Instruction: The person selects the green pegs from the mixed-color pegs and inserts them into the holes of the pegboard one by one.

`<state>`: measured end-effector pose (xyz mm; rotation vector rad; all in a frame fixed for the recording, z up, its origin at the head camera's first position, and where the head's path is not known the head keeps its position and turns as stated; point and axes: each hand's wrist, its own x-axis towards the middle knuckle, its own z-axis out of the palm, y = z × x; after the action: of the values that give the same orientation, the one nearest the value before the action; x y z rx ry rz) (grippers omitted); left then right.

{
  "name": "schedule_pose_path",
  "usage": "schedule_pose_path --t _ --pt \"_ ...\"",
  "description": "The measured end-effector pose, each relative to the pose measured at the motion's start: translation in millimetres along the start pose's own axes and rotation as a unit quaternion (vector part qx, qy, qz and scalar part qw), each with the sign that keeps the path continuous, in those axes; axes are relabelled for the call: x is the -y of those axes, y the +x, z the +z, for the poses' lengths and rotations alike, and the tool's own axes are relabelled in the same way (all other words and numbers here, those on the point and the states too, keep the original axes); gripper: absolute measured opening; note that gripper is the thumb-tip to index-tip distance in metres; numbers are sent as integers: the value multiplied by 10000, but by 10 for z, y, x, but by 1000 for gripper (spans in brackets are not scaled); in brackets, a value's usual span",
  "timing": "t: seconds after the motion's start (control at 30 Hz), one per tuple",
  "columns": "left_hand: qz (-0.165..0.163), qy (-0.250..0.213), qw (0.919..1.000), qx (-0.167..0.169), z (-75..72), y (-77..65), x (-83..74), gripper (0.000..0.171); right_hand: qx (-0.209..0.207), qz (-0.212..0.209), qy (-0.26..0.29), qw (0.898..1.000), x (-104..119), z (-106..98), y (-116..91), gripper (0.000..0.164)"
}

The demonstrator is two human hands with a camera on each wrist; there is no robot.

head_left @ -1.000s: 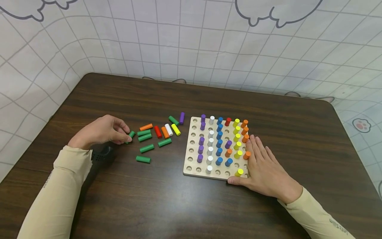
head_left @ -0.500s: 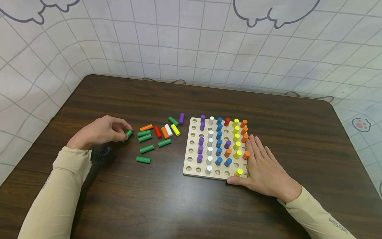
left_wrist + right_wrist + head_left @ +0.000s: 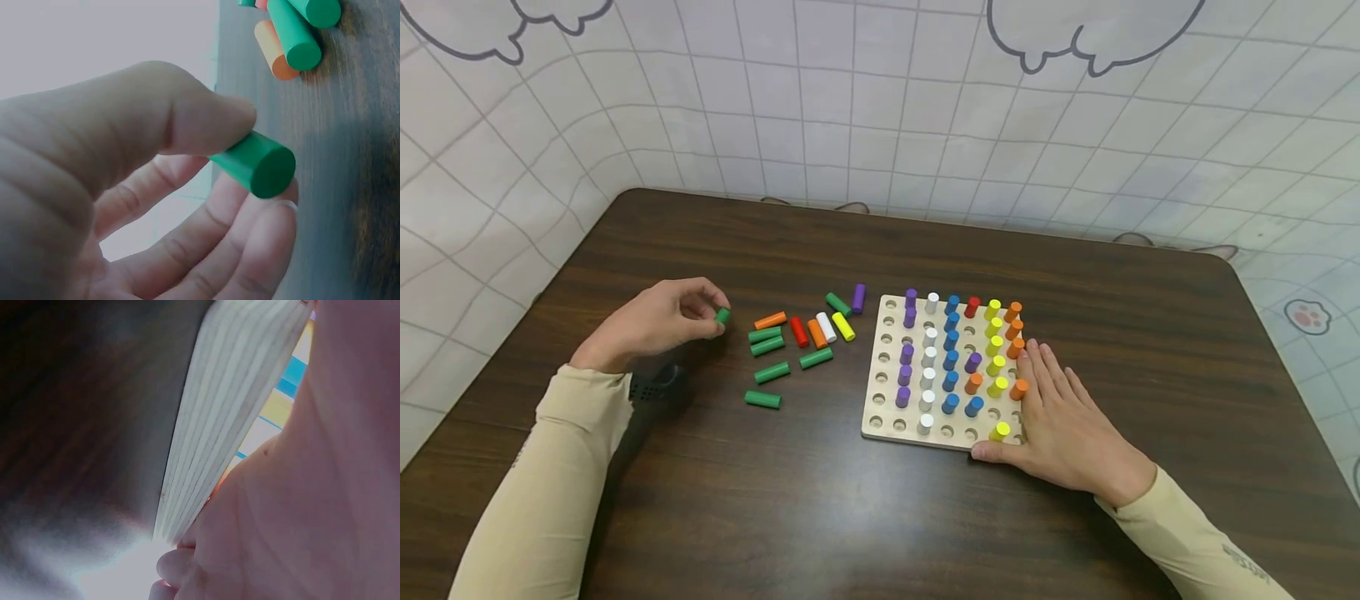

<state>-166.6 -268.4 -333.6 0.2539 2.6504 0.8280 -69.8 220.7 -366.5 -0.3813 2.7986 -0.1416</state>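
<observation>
My left hand (image 3: 662, 321) pinches a green peg (image 3: 259, 165) between thumb and fingers, left of the loose pegs. In the left wrist view the peg's round end faces the camera, and the table lies beyond it. My right hand (image 3: 1071, 425) lies with straight fingers along the right edge of the wooden pegboard (image 3: 887, 429), its thumb at the front edge. The right wrist view shows the board's layered side (image 3: 219, 412) against the palm. Upright purple, white, blue, yellow and orange pegs stand in columns on the board, with one red peg (image 3: 972, 307) at the back.
Loose pegs lie between my left hand and the board: several green ones, such as a green peg (image 3: 763, 400) at the front, plus an orange peg (image 3: 771, 320), a red peg (image 3: 799, 332), a white peg (image 3: 825, 327) and a purple peg (image 3: 859, 298). A patterned sheet hangs behind the table.
The green peg in my left hand has turned from lying slanted to showing its end, and the hand has risen slightly. My right hand stays at the board.
</observation>
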Motion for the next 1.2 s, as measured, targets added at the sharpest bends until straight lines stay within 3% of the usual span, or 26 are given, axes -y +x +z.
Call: schedule_pose_path --t 0.27,0.43,0.77,1.2 --pt "-29 -189 9997 -138 95 65 -46 29 5 -2 96 10000 2 45 16 141" --pt "35 -339 9985 -420 83 111 -108 30 -64 -20 124 9999 44 68 54 141" --pt "340 -520 9927 -1033 22 223 -340 31 -94 5 139 9999 101 69 111 141" --pt "580 -1087 9827 -1381 27 383 -629 27 -106 44 256 9996 170 72 169 140"
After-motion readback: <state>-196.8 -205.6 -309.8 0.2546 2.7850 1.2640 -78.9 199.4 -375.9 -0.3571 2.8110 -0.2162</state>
